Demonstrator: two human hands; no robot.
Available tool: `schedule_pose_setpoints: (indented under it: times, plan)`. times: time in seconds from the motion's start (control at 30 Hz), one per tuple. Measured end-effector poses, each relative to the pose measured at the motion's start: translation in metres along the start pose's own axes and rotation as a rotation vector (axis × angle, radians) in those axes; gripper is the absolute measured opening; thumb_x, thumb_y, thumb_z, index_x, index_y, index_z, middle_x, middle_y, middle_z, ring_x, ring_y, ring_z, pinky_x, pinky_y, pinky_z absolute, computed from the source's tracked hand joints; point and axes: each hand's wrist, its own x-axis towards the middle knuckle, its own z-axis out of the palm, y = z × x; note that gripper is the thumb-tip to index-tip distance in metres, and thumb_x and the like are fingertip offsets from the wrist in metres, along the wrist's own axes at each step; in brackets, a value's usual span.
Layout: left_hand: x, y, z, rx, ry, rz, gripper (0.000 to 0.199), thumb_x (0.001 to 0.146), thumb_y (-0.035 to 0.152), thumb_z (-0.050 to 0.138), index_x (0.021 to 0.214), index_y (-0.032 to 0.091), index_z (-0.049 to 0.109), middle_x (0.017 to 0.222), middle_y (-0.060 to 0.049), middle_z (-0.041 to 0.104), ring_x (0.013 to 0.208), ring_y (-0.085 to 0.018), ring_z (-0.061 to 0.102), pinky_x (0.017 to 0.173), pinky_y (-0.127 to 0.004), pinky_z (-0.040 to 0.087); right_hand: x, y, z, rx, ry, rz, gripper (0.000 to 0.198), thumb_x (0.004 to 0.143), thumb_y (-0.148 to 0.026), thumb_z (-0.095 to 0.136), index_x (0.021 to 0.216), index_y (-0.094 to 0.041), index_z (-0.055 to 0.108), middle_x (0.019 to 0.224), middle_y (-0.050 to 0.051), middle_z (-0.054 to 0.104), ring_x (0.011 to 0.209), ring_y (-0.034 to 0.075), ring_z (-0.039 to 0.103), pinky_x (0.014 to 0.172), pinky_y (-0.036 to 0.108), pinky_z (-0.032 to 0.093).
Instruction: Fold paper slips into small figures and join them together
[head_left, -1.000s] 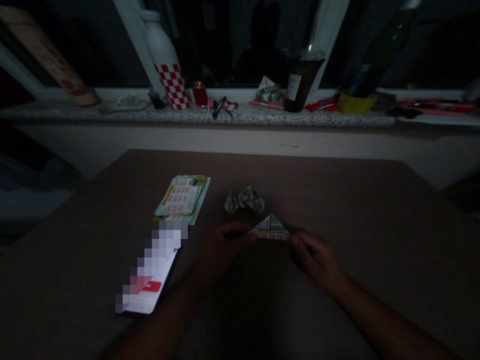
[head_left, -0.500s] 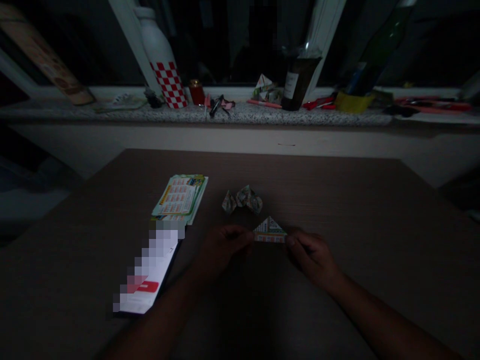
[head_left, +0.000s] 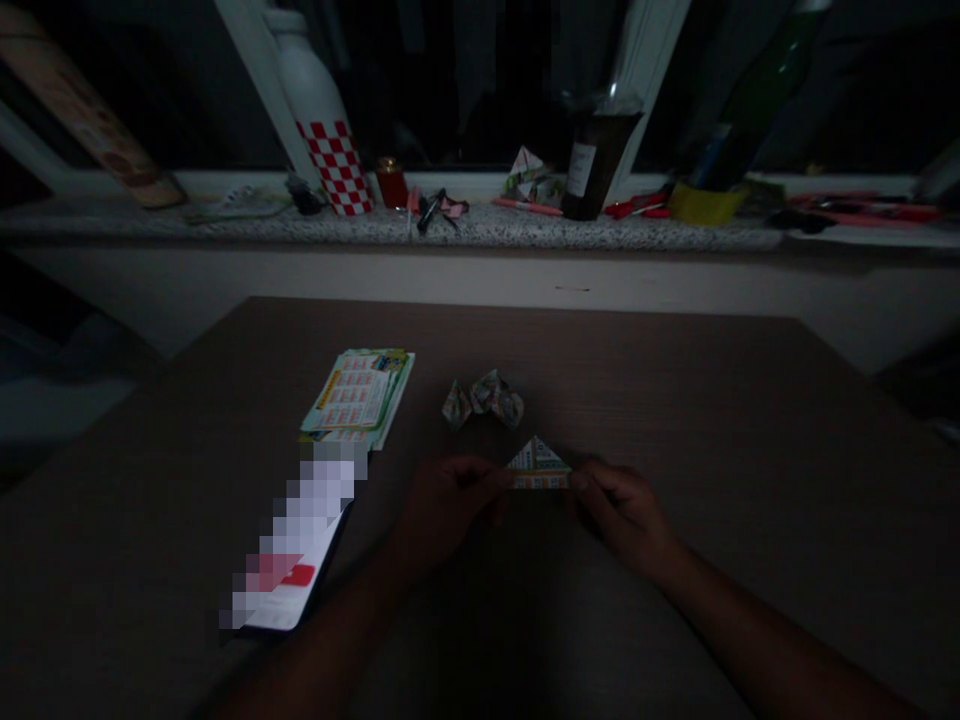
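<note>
Between my two hands is a small piece of printed paper, folded to a triangle on top with a straight band along the bottom. My left hand pinches its left corner between thumb and fingers. At the right corner, my right hand grips it the same way. Just beyond the paper, folded paper pieces with pointed tips lie on the table. Dim light hides the undersides of both hands.
Left of my hands lie a stack of printed cards and a phone with a lit screen, partly blurred out. Behind the brown table, a granite windowsill carries a checkered bottle, a dark cup and a red jar.
My left thumb has shifted slightly right along the paper's lower band. The paper sits a touch lower, and both hands still hold it.
</note>
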Motion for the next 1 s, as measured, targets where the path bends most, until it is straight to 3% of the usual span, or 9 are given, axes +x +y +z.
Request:
schedule_pose_setpoints:
  times: [0.23, 0.6, 1.0]
  plan:
    - [-0.0008, 0.0014, 0.001, -0.027, -0.061, -0.004, 0.029, 0.079, 0.041, 0.06, 0.068, 0.015, 0.065, 0.055, 0.0, 0.063, 0.051, -0.011, 0.055, 0.053, -0.021, 0.04, 0.0007, -0.0025, -0.0014, -0.005, -0.02, 0.005, 0.036, 0.092, -0.032, 0.043, 0.062, -0.018, 0.057, 0.054, -0.001, 0.051, 0.049, 0.011, 0.047, 0.048, 0.024, 0.034]
    - [-0.0026, -0.0021, 0.0037, -0.16, 0.011, 0.04, 0.023, 0.075, 0.034, 0.067, 0.067, 0.013, 0.062, 0.053, 0.003, 0.06, 0.047, -0.008, 0.053, 0.048, -0.019, 0.04, 0.0013, -0.0014, 0.0, -0.024, -0.058, 0.008, 0.036, 0.094, -0.032, 0.041, 0.064, -0.017, 0.055, 0.054, -0.003, 0.047, 0.048, 0.009, 0.043, 0.046, 0.022, 0.032]
    - [-0.0018, -0.0051, 0.0018, -0.226, -0.069, 0.093, 0.021, 0.077, 0.032, 0.065, 0.07, 0.013, 0.061, 0.054, 0.002, 0.06, 0.045, -0.008, 0.055, 0.046, -0.018, 0.042, 0.0011, -0.0025, -0.0012, -0.044, -0.078, 0.012, 0.038, 0.094, -0.035, 0.039, 0.064, -0.017, 0.055, 0.055, -0.002, 0.048, 0.049, 0.01, 0.045, 0.047, 0.022, 0.035]
